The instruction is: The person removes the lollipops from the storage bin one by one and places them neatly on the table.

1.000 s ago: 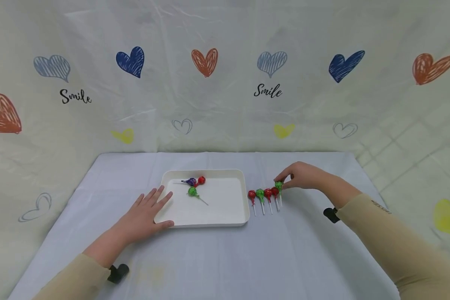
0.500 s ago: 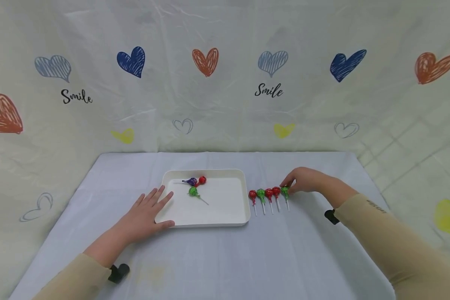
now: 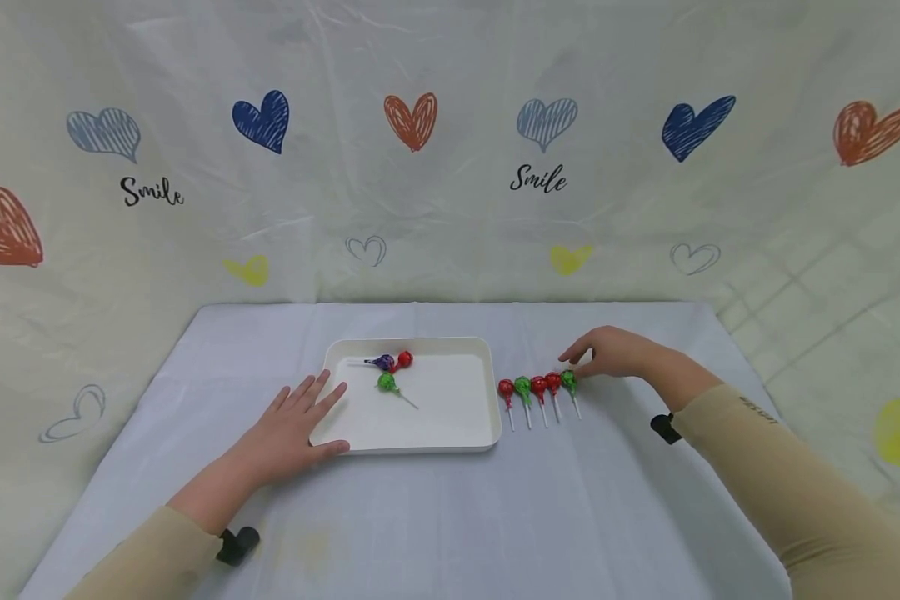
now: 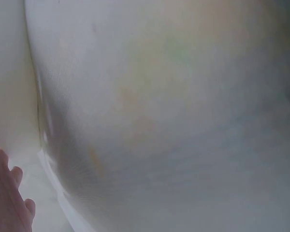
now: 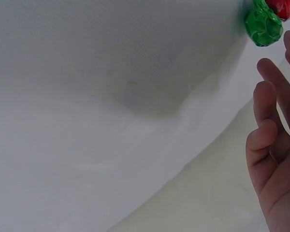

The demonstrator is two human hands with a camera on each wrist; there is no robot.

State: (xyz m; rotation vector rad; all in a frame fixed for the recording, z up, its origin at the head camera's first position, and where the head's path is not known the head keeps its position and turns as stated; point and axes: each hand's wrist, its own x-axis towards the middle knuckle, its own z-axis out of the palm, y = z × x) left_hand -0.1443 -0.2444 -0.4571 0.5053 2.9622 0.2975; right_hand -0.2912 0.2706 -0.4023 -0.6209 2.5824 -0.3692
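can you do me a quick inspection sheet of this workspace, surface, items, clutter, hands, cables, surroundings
surface: table under a white cloth, with a faint yellowish stain toward the near left
job's things: white tray holding a purple lollipop, a red lollipop and a green lollipop; right of it, a row of five lollipops, left to right red, green, red, red, green
clutter: nothing seen
hands: left hand spread at the tray's left end; right hand beside the row's last green one, thumb and forefinger apart; contact unclear
cables: nothing seen
surroundings: pale backdrop printed with hearts and "Smile"
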